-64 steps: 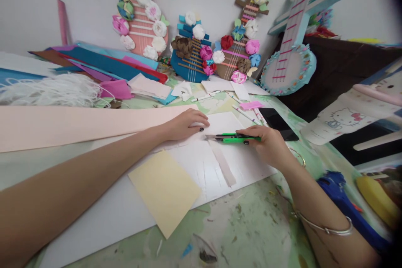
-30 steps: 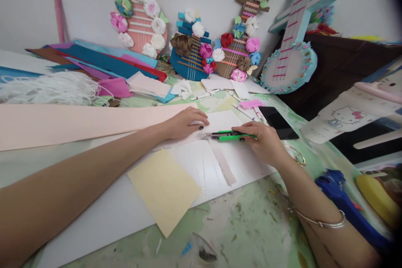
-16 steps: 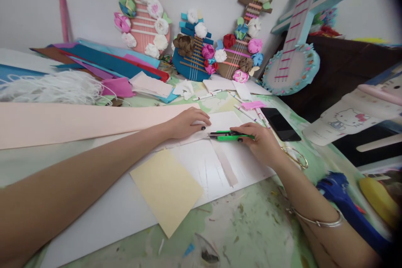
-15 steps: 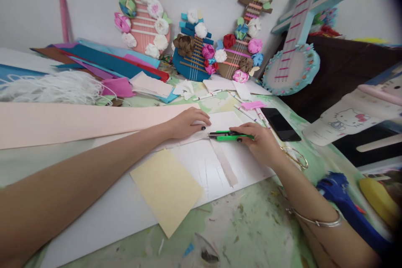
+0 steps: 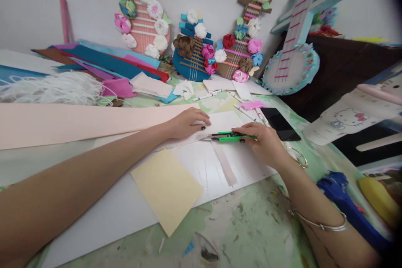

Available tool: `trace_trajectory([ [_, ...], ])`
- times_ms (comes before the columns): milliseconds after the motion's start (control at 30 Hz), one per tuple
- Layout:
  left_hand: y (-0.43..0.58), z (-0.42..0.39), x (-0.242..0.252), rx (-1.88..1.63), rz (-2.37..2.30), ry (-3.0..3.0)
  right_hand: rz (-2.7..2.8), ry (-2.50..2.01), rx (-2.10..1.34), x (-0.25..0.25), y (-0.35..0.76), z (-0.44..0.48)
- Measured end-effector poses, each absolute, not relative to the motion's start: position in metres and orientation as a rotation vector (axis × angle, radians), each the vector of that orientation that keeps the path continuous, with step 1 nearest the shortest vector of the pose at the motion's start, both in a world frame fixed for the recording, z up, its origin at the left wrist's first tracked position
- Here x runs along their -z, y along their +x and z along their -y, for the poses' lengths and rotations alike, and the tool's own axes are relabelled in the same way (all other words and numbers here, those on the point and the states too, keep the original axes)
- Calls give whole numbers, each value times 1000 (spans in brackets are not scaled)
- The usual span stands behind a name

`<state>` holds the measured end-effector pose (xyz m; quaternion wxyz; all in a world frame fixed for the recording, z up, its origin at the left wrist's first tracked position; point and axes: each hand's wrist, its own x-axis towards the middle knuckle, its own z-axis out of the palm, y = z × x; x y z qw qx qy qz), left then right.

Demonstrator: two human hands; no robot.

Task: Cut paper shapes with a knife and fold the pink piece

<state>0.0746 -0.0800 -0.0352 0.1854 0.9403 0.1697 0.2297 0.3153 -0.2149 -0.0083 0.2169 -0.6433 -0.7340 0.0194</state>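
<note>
My right hand (image 5: pixel 264 140) grips a green and black utility knife (image 5: pixel 230 136), its blade out and pointing left along the edge of a pale sheet (image 5: pixel 224 120). My left hand (image 5: pixel 190 123) lies flat with its fingers spread on that sheet, just left of the blade tip. Underneath is a large white board (image 5: pixel 109 217) with cut lines in it. A narrow pinkish strip (image 5: pixel 225 163) rests on the board below the knife. In front of my left forearm lies a square yellow paper (image 5: pixel 167 192), partly over the board's edge.
A phone (image 5: pixel 279 123), a white tumbler (image 5: pixel 348 113) and a blue glue gun (image 5: pixel 348 209) are on the right. White string (image 5: pixel 53 90) and a long pale pink sheet (image 5: pixel 78 123) lie left. Flower-covered paper lutes (image 5: pixel 194 58) lean on the wall behind several markers (image 5: pixel 245 113).
The knife and my right hand have shifted slightly to the right, and more of the blade shows. My left hand stays where it was.
</note>
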Motion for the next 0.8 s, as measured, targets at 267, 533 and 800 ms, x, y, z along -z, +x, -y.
trace_trajectory([
  [267,74,78,37,-650,-485,2646,2043,-1788,-86,10,307,211],
  [533,73,78,37,-646,-481,2645,2015,-1797,-103,10,310,211],
  [800,74,78,37,-653,-490,2643,2067,-1770,-109,11,304,208],
])
